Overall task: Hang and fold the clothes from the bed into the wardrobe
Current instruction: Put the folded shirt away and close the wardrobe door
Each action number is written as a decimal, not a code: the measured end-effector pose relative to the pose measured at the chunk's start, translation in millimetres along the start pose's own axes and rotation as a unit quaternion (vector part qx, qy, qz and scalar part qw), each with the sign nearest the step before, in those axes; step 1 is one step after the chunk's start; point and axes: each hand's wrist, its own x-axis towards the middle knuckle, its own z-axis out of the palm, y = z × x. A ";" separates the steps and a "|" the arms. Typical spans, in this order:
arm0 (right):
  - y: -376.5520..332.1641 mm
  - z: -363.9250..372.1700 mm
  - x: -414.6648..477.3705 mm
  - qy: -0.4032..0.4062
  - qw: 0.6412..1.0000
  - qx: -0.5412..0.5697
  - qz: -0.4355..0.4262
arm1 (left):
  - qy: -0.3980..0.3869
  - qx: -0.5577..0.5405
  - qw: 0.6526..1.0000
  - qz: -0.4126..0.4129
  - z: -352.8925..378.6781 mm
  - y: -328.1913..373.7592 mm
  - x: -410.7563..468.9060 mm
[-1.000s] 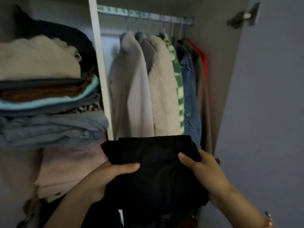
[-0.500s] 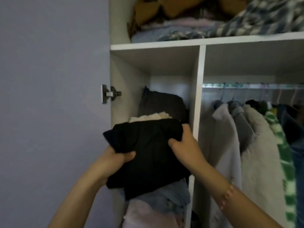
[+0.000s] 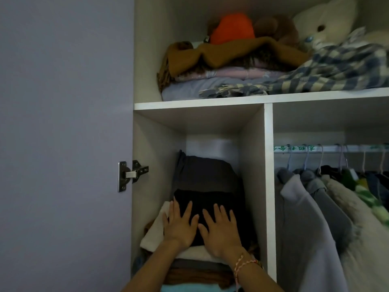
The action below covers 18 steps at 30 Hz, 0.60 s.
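A folded black garment (image 3: 205, 202) lies on top of the stack of folded clothes (image 3: 195, 268) in the wardrobe's left compartment (image 3: 250, 165). My left hand (image 3: 180, 225) and my right hand (image 3: 220, 233) lie flat on it side by side, fingers straight and spread, pressing it down. A cream folded piece (image 3: 154, 230) sticks out beneath it on the left. A dark grey garment (image 3: 204, 173) sits behind it, deeper in the compartment.
The open purple door (image 3: 63, 144) with a metal hinge (image 3: 131, 174) stands at left. Right of the divider (image 3: 268, 186), jackets (image 3: 311, 218) hang on a rail (image 3: 328, 148). The top shelf (image 3: 210, 103) holds blankets and soft toys.
Both hands have let go of the black garment's edges and set it on the stack; they now press flat on it. The view has tilted upward.
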 end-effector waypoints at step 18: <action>7.7 -65.6 -53.6 -0.012 0.984 0.173 -0.027 | 0.112 0.057 0.992 0.014 -29.2 48.1 -67.0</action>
